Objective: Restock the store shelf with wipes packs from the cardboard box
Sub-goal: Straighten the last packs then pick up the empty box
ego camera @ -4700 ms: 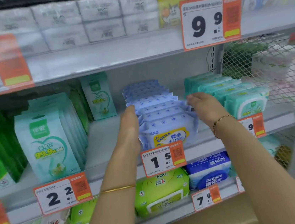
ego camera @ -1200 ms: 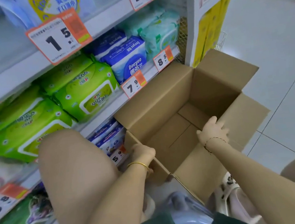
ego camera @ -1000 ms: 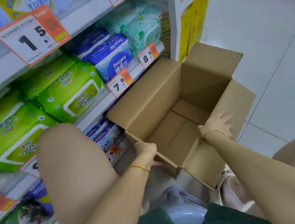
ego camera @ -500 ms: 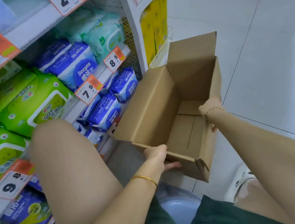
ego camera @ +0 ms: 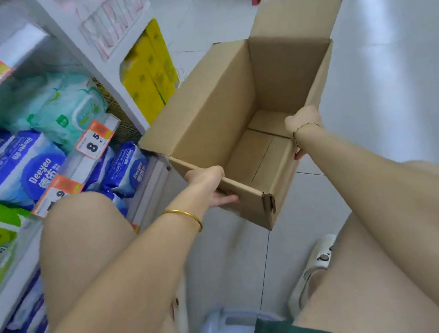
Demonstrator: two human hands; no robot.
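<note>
- Hands both hold the cardboard box (ego camera: 215, 117): our left hand (ego camera: 209, 185) grips the top edge of its near wall.
- Our right hand (ego camera: 304, 122) is curled over the edge of its right wall.
- We see the box open-topped with its flaps up and its brown bottom showing, just beside the shelf (ego camera: 23, 42), over the white floor (ego camera: 397, 89).
- Blue wipes packs (ego camera: 19, 168), teal ones and green ones fill the shelf on our left, behind orange price tags (ego camera: 96, 140).
</note>
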